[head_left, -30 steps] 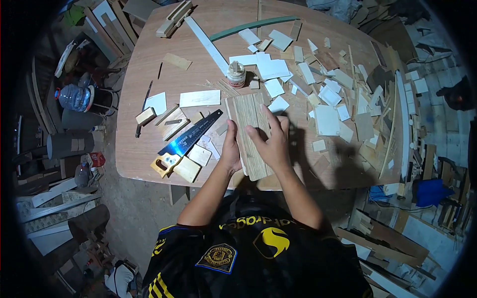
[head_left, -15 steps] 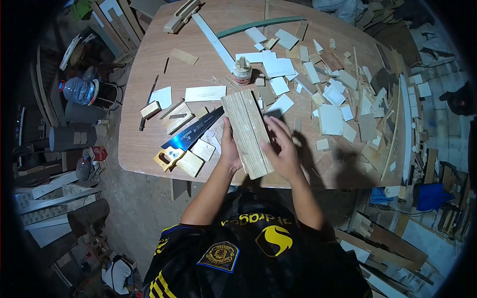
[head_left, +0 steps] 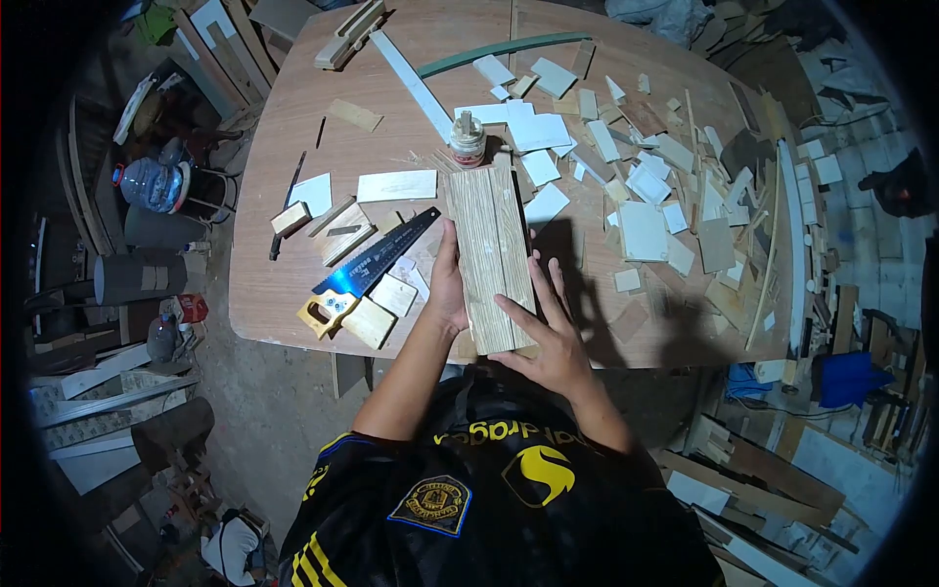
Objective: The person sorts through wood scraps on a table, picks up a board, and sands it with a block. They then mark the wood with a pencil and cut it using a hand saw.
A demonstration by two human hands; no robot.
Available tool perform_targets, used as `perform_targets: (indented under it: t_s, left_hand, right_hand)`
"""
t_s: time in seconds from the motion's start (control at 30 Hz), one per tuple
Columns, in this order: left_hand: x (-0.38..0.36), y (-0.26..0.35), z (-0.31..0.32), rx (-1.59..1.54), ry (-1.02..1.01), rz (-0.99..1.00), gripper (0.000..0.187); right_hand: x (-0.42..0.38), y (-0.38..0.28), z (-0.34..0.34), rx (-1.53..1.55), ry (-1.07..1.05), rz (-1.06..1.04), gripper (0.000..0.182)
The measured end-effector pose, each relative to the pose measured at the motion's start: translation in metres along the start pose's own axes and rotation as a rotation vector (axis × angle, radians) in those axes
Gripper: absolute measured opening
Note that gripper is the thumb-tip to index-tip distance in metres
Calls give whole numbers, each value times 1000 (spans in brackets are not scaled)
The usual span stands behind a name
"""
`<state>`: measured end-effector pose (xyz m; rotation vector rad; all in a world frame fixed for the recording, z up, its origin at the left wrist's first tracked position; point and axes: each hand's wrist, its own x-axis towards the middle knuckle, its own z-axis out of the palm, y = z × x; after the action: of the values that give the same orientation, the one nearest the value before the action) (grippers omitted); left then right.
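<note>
A long wooden piece (head_left: 489, 259) with grooved grain stands out over the table's near edge, between my hands. Around its left side my left hand (head_left: 448, 284) is wrapped, thumb up along the edge. My right hand (head_left: 548, 338) lies against the lower right part with its fingers spread, one fingertip on the front face. Left of the piece lies a handsaw (head_left: 372, 262) with a blue and dark blade and a yellowish handle, beside small wood blocks (head_left: 369, 321). A glass jar (head_left: 468, 142) stands just beyond the top end of the piece.
Many white and brown offcuts (head_left: 643, 232) cover the right side of the table (head_left: 279, 147). A white strip (head_left: 413, 86) and a green curved strip (head_left: 509, 51) lie at the back. A person (head_left: 233, 548) is at the lower left, beside stacked boards.
The wooden piece has turned more upright and shifted slightly left. My right hand has moved down along it, and its fingers have spread over the lower part. The view has shifted slightly.
</note>
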<state>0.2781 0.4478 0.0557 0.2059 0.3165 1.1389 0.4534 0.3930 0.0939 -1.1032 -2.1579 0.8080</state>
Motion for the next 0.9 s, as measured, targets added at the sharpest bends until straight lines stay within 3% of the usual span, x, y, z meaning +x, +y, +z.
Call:
perform_targets:
  t_s: [0.1, 0.33, 0.43, 0.73, 0.9]
  left_hand:
    - [-1, -3, -3, 72, 85, -12, 86]
    - [-7, -6, 2, 120, 43, -11, 80]
    - [-9, -10, 5, 243, 146, 50, 81]
    - [-16, -4, -3, 187, 119, 40, 82]
    - [-19, -9, -17, 87, -60, 53, 84]
  right_hand:
    - [-4, 1, 1, -35, 7, -25, 73]
    - [-11, -9, 1, -1, -14, 44, 79]
    - [-10, -15, 6, -2, -16, 99, 83]
    - [-11, -17, 19, -57, 64, 34, 83]
    - [-14, -18, 22, -113, 88, 17, 82]
